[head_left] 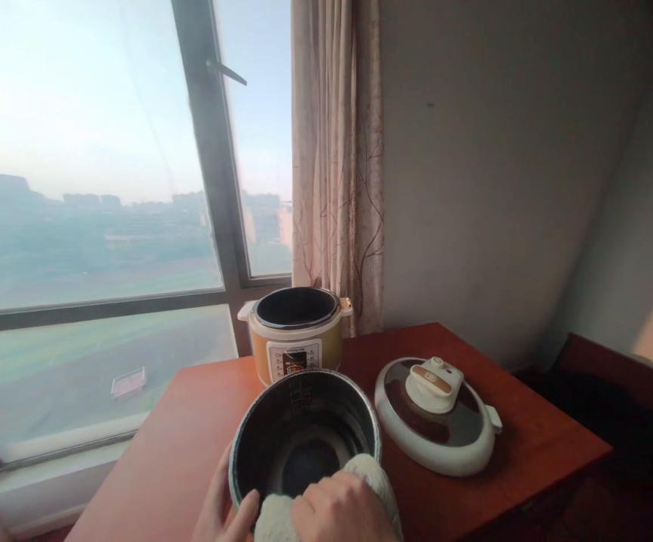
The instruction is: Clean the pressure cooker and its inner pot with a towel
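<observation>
A dark inner pot (309, 452) with a pale rim is tilted toward me at the front of the table. My left hand (227, 500) grips its near left side, thumb over the rim and fingers around the outside. My right hand (340, 508) is closed on a whitish cloth (278, 518), which lies against the pot's near rim; part of the cloth bulges out beyond the fingers. Just behind the pot stands a yellow and white electric pressure cooker (258, 354), its top uncovered. The cooker's round lid (465, 455), with a white knob, rests on the table to the right.
The reddish-brown table (184, 421) has its far corner and right edge in view. A large window (89, 226) fills the left side, and a patterned curtain (329, 150) hangs behind the cooker. A grey wall (489, 188) rises at the back right.
</observation>
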